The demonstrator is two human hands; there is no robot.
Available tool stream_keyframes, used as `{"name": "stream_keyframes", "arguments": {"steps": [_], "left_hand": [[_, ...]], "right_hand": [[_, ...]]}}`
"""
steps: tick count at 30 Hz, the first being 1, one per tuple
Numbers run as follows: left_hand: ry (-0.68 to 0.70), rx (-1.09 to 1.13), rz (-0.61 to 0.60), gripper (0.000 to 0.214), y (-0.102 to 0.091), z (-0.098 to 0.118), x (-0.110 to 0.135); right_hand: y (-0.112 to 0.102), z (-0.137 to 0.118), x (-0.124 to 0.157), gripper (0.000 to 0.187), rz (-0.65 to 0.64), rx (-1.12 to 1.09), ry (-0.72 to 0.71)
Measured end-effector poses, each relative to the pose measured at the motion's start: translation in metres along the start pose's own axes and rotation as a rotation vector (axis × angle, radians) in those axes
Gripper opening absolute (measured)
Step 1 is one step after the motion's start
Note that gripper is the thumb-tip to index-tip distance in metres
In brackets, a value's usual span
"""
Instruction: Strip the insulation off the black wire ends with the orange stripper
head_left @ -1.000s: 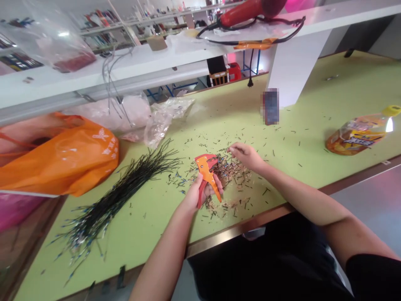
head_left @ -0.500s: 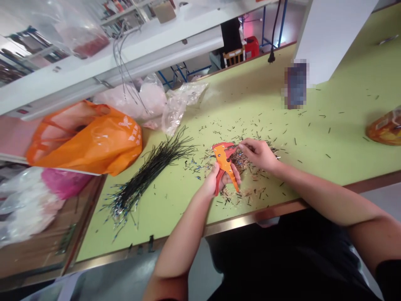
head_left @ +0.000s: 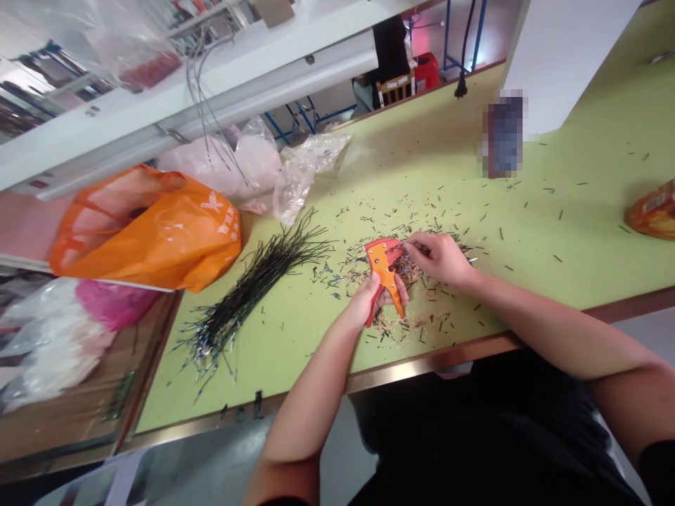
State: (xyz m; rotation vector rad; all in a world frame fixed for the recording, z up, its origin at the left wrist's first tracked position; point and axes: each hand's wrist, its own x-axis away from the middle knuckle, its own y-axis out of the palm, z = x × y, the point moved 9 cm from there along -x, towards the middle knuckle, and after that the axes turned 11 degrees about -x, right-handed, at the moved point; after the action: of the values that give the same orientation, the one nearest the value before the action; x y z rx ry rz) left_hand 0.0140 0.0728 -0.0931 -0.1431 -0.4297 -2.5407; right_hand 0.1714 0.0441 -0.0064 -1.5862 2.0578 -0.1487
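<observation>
My left hand (head_left: 366,299) is closed around the handles of an orange and red wire stripper (head_left: 377,261), held above the table with its jaws toward my right hand. The thumb lies along the near handle. My right hand (head_left: 440,258) pinches a thin dark wire (head_left: 403,245) at the jaws; most of it is hidden by the fingers. A light tip (head_left: 473,260) shows behind that hand, seemingly the wire's other end. Under both hands lies a heap of short wire scraps (head_left: 422,270). Left of them rests a bundle of black wires (head_left: 253,284) with blue and silvery ends.
An orange bag (head_left: 195,239) and clear plastic bags (head_left: 300,169) lie at the back left of the green table (head_left: 295,351). A white post (head_left: 564,63) rises behind, with a blurred-out object (head_left: 505,137) by it. An orange packet (head_left: 654,212) sits far right. A plug (head_left: 460,88) hangs on its cord.
The wire stripper has shifted slightly to the right, closer to the fingers of my right hand. The whole view has moved a little; both hands keep their hold.
</observation>
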Motion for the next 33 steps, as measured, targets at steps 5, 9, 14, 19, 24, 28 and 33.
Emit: {"name": "stream_keyframes", "arguments": {"steps": [5, 9, 14, 19, 24, 28, 33], "left_hand": [[-0.003, 0.018, 0.006, 0.078, 0.002, 0.004, 0.001], [-0.003, 0.04, 0.01, 0.077, 0.001, 0.004, 0.001], [-0.004, 0.033, -0.03, 0.076, 0.006, 0.005, 0.001], [-0.012, 0.012, -0.015, 0.072, 0.007, 0.006, 0.001], [0.006, -0.032, -0.002, 0.068, 0.012, 0.011, 0.0], [0.011, -0.038, 0.036, 0.066, 0.016, 0.014, 0.002], [0.011, -0.029, 0.06, 0.067, 0.021, 0.013, 0.002]], "right_hand": [[0.002, -0.002, 0.001, 0.031, -0.043, -0.092, -0.016], [0.002, 0.001, 0.001, 0.033, -0.033, -0.143, -0.008], [0.003, -0.001, 0.002, 0.032, -0.047, -0.138, -0.011], [0.004, -0.006, 0.002, 0.032, -0.063, -0.131, -0.003], [0.004, -0.008, 0.001, 0.032, -0.073, -0.125, 0.007], [0.005, -0.009, 0.0, 0.032, -0.083, -0.119, 0.002], [0.004, -0.01, 0.0, 0.031, -0.075, -0.102, -0.015]]}}
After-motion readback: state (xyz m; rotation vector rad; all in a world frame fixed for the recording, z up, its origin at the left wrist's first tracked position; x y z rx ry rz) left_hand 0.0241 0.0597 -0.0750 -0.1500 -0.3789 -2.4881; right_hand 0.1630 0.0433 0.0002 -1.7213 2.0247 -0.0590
